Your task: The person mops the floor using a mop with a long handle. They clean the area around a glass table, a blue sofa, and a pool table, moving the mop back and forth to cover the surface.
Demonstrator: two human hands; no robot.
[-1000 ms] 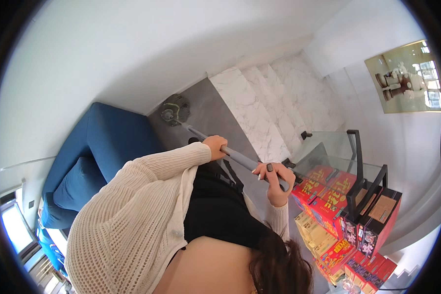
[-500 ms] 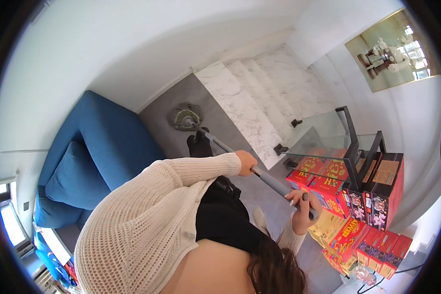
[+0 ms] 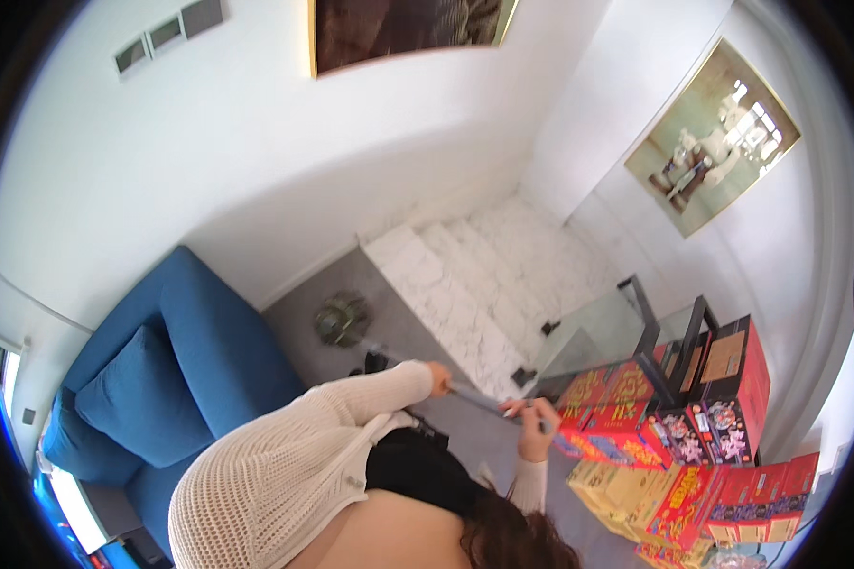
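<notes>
Left hand: the left hand [image 3: 436, 377] is wrapped around the grey pole [image 3: 474, 399], at the end of a cream knit sleeve [image 3: 285, 465].
Right hand: the right hand [image 3: 529, 414] is closed on the same pole, further along it and close beside the left.
Pole: it runs slanted through both fists; past the left hand it goes on as a blurred line toward the round mop head [image 3: 342, 320].
Mop head: lies flat on the grey floor [image 3: 299, 318], well beyond the left grip, just beside the edge of the white marble step [image 3: 455, 303].
Beyond the right hand: red and yellow boxes [image 3: 636, 427] are stacked just past the right fist, nearly touching it in the picture; more of them lie nearer the person.
Behind the boxes: a glass table with a dark frame [image 3: 636, 327] stands between the boxes and the marble steps.
On the left-hand side: a blue sofa [image 3: 161, 379] with a cushion borders the floor near the mop head.
Under the grip: a small dark thing [image 3: 377, 361] sits on the floor below the pole; too blurred to tell what it is.
</notes>
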